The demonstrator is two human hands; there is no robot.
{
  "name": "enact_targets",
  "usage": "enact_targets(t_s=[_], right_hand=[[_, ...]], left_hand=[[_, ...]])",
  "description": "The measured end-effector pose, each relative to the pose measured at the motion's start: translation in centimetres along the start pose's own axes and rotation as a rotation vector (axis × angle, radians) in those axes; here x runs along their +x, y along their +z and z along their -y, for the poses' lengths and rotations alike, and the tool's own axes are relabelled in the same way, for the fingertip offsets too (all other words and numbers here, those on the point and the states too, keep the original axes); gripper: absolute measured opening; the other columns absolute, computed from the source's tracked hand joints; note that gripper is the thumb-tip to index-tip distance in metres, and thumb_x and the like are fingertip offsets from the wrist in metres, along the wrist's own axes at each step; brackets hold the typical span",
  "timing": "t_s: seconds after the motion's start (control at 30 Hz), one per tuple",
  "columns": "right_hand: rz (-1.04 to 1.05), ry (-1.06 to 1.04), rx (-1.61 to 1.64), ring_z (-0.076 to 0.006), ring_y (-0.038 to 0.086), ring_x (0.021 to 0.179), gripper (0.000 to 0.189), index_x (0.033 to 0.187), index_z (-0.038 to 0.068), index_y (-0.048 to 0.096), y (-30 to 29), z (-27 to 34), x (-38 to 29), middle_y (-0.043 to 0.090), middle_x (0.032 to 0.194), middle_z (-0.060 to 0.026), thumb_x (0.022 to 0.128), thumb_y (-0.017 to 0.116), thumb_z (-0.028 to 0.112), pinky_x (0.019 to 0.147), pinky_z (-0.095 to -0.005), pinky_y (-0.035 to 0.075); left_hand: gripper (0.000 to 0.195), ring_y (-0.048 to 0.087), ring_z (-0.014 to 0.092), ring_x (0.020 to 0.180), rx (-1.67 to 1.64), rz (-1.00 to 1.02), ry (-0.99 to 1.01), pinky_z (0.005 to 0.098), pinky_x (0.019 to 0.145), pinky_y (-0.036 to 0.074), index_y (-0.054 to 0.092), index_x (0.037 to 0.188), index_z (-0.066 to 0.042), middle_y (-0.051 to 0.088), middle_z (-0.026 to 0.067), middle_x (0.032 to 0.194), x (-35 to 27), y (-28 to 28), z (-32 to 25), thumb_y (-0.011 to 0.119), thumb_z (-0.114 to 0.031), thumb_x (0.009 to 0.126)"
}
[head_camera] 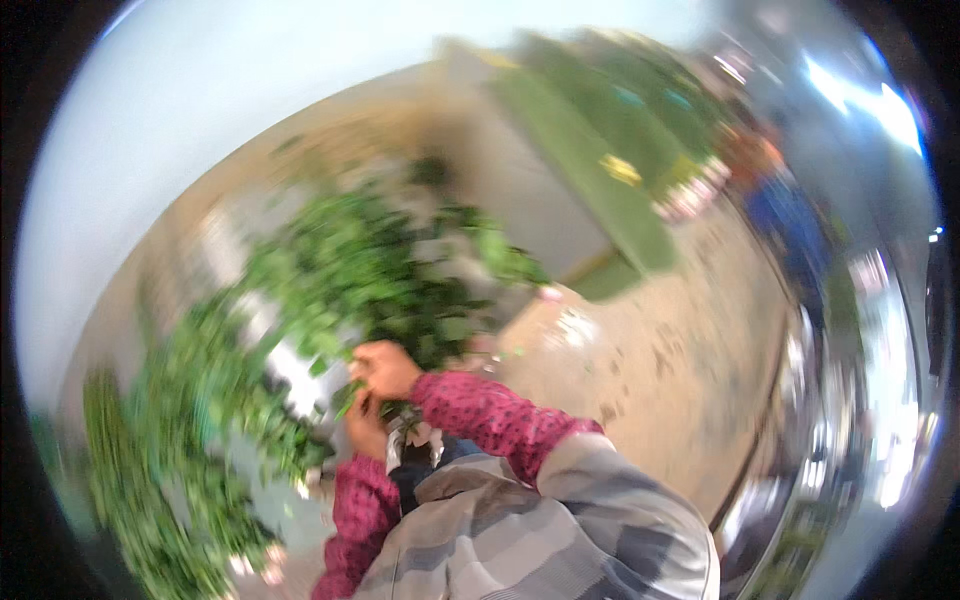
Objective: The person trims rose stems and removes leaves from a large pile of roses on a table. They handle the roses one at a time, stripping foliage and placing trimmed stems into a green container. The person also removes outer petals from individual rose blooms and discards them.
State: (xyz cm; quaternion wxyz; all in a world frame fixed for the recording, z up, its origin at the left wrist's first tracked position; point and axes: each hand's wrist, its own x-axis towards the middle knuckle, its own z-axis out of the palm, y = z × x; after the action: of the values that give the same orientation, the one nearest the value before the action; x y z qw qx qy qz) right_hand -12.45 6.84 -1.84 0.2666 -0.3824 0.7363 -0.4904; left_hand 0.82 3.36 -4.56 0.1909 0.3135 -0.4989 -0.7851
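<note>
Both my hands are close together before my body, at the near edge of a large heap of leafy green stems (352,255). My right hand (386,367) has its fingers bent around a small green leaf or stem piece (346,397). Just below it, my left hand (365,426) has its fingertips at the same piece. Blur hides the exact grip of each hand. Patterned pink sleeve covers reach both wrists. More leafy stems (202,390) lie in bundles to the left, with pale pink flower heads (271,564) at their near end.
Green padded panels or bins (585,172) stand at the upper right, with a yellow item (621,169) and pale pink blooms (694,191) beside them. A person in blue (787,225) is farther right. Wet brown floor (637,375) with scattered debris lies right of me.
</note>
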Motion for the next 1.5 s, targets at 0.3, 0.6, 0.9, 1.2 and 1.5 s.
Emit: enact_targets(t_s=[0.3,0.6,0.9,1.2,1.5], right_hand=[[-0.516,0.042,-0.037,-0.0107,0.056,0.050,0.021,0.106,-0.001,0.063,-28.2,14.8,-19.3,0.068,0.078,-0.0056,0.089,0.058,0.011,0.045,-0.0250,0.046],[-1.049,0.003,-0.659,-0.0149,0.063,0.067,0.024,0.103,-0.001,0.065,-58.5,7.0,-22.2,0.067,0.073,-0.0079,0.089,0.055,0.015,0.065,-0.0285,0.049],[-0.748,0.228,-0.810,-0.0329,0.064,0.092,0.029,0.111,0.002,0.064,-66.6,-17.8,-7.4,0.065,0.100,-0.0201,0.084,0.056,0.008,0.081,-0.0389,0.050],[-1.124,0.271,-0.807,-0.0242,0.060,0.079,0.034,0.111,0.001,0.059,-58.5,-26.0,-25.6,0.062,0.087,-0.0120,0.091,0.049,0.026,0.067,-0.0311,0.048],[-0.231,0.425,0.023,-0.0084,0.048,0.057,0.029,0.105,0.002,0.061,-15.1,-8.4,-24.0,0.055,0.070,-0.0015,0.094,0.048,0.025,0.049,-0.0230,0.039]], left_hand=[[0.031,0.055,0.014,0.073,0.254,0.151,-0.073,0.0265,0.065,0.048,0.056,0.110,-0.003,0.057,0.0057,0.092,-2.0,5.0,-4.4,0.046,-0.029,0.097],[0.033,0.047,0.008,0.063,0.308,-0.212,0.013,0.0222,0.057,0.039,0.057,0.105,-0.009,0.053,-0.0002,0.082,1.0,2.8,-0.7,0.053,-0.039,0.094],[0.033,0.050,0.009,0.066,0.542,-0.414,0.002,0.0237,0.057,0.043,0.057,0.105,-0.005,0.056,0.0009,0.081,-2.1,5.0,-3.7,0.050,-0.036,0.095],[0.035,0.063,0.031,0.092,1.142,-0.662,-0.070,0.0376,0.081,0.048,0.062,0.110,-0.003,0.065,0.0181,0.099,0.1,-9.4,-7.8,0.058,-0.027,0.085],[0.055,0.052,0.040,0.110,1.265,-0.842,-0.163,0.0432,0.094,0.042,0.050,0.118,-0.002,0.053,0.0245,0.118,2.1,-17.9,-3.2,0.065,-0.039,0.081]])
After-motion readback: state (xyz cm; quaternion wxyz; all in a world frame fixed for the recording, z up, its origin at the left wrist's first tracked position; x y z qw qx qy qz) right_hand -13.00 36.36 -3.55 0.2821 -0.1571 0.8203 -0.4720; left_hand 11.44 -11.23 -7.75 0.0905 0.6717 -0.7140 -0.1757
